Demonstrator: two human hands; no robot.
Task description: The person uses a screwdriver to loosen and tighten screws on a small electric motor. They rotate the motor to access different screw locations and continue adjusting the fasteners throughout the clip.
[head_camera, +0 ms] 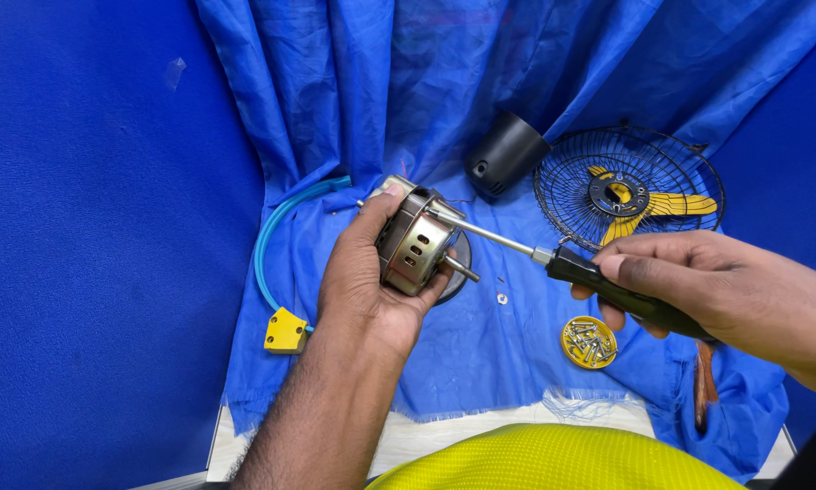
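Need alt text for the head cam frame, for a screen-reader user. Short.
A person's left hand grips a metal fan motor while the right hand holds a black-handled screwdriver with its tip at the motor's top. Around them on blue cloth lie a wire fan guard, black cover and yellow dish of screws.

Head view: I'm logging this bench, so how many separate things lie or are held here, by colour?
Metal: 2, the fan motor in the left hand, and a loose screw
Black: 3, the screwdriver in the right hand, motor cover, wire grille
Yellow: 3, fan blade, screw dish, plug
Total: 8
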